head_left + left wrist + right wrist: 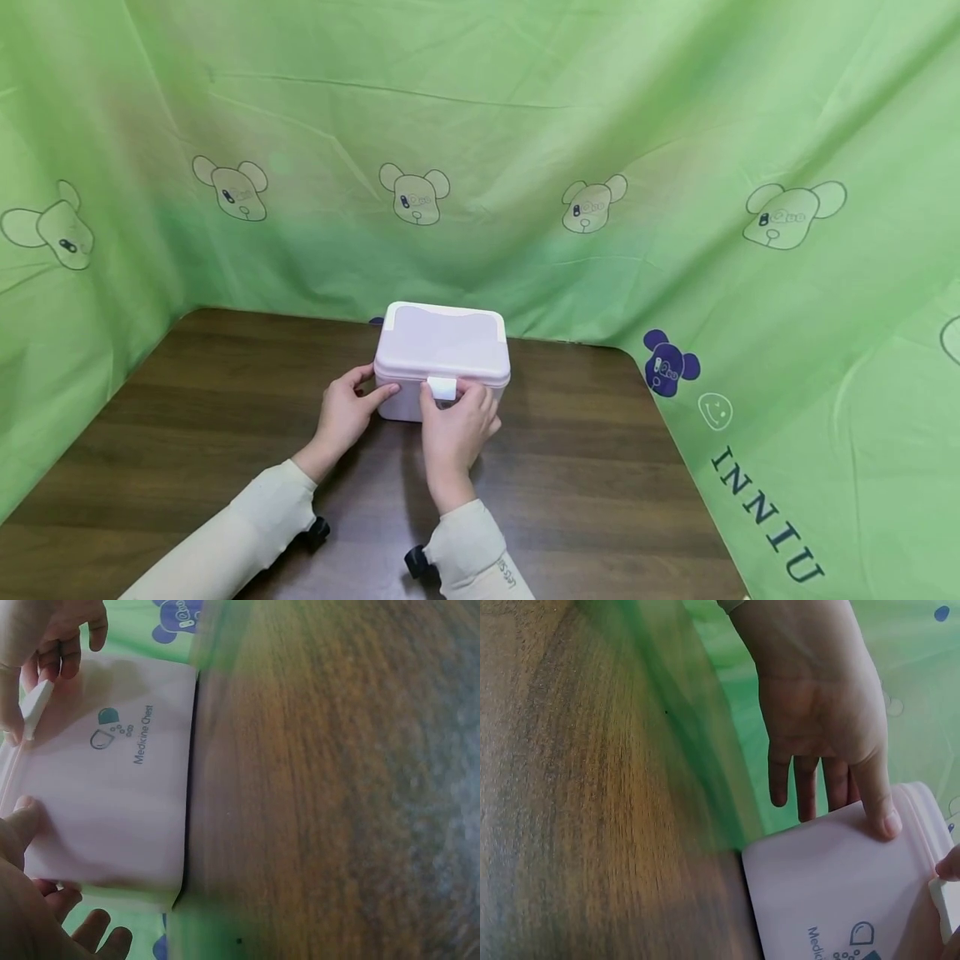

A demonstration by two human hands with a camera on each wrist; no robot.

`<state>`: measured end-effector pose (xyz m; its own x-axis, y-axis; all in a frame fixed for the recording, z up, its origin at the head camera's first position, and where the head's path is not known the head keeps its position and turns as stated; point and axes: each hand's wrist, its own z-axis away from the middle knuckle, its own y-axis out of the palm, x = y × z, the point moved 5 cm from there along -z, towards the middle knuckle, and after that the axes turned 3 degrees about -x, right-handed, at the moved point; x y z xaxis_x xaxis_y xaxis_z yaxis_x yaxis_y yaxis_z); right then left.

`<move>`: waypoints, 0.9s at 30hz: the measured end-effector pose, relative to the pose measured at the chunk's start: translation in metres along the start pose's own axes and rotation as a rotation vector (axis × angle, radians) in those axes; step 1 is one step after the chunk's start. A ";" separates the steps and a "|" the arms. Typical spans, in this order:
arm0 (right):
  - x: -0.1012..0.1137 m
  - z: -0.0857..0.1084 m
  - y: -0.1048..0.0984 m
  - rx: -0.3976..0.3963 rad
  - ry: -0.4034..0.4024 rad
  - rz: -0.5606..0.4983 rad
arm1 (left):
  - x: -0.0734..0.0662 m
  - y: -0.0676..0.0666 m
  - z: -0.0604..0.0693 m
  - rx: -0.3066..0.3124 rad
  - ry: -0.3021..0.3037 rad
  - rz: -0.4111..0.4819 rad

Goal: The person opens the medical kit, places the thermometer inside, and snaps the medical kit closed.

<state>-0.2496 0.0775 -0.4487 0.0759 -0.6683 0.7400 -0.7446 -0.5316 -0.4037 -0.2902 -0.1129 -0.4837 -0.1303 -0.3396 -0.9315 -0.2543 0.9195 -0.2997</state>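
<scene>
A pale pink medicine box (448, 340) with a white-edged lid stands near the table's back edge, its lid down. Printed on the front (97, 795) is "Medicine Chest" beside a capsule drawing. My left hand (345, 417) holds the box at its left front corner, thumb on the front and fingers at the side, as the right wrist view also shows. With thumb and fingers, my right hand (459, 427) pinches the white latch (442, 388) at the middle of the front. In the left wrist view the latch (36, 706) tilts outward from the box.
The box rests on a dark brown wooden table (585, 467). Green cloth (495, 108) with bear-head drawings hangs behind and along both sides. Small black devices sit at both sleeve cuffs.
</scene>
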 end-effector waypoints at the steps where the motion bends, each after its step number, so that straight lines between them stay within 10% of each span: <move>1: 0.000 0.000 0.001 0.001 -0.003 0.000 | 0.000 0.000 0.000 0.000 0.000 0.001; 27: -0.015 0.008 0.008 -0.129 -0.136 -0.104 | 0.004 0.000 0.002 0.015 0.013 0.033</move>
<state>-0.2515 0.0795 -0.4673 0.2393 -0.6819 0.6912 -0.8062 -0.5362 -0.2499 -0.2891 -0.1135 -0.4875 -0.1506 -0.3116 -0.9382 -0.2353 0.9331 -0.2721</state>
